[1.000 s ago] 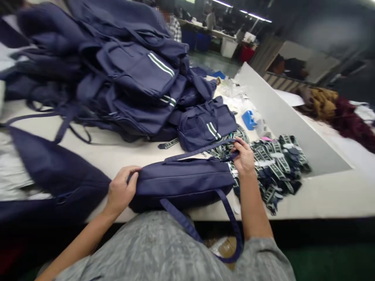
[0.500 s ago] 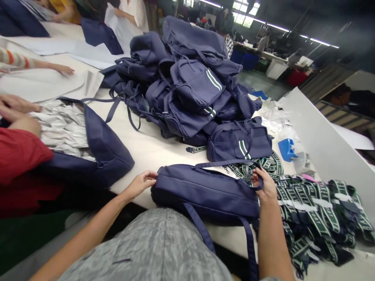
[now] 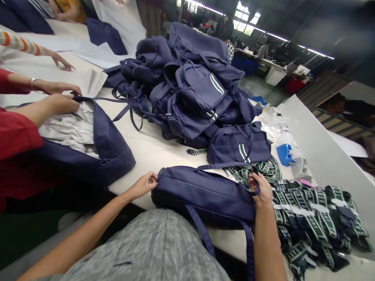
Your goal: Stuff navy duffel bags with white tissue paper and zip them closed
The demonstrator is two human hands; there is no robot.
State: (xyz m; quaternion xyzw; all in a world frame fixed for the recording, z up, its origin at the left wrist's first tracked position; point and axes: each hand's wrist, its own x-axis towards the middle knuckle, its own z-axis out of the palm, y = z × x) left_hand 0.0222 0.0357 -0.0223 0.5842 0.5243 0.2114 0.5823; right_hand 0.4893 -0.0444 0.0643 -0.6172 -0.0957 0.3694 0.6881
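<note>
A long navy duffel bag [image 3: 202, 195] lies on the table against my body, its zipper seam facing up. At its left end my left hand [image 3: 146, 184] has its fingertips closed on the corner. My right hand [image 3: 261, 189], at the other end, is closed on the far carrying handle [image 3: 222, 165], which loops round by the fingers. The near handle [image 3: 202, 230] hangs down over the table's front edge. Printed dark green webbing straps [image 3: 240, 174] lie just behind the bag.
Navy bags form a tall pile [image 3: 187, 78] behind. Bundled lettered straps [image 3: 307, 210] lie to the right, by a blue tape dispenser [image 3: 284, 155] and a white partition [image 3: 319, 132]. At left, a co-worker in red handles a bag stuffed with paper [image 3: 70, 128]; a striped sleeve [image 3: 20, 42] reaches in beyond.
My hands keep their holds on the bag and its handle, barely shifted. The co-worker in red has moved both hands to the far rim of the stuffed bag. The view has tilted slightly.
</note>
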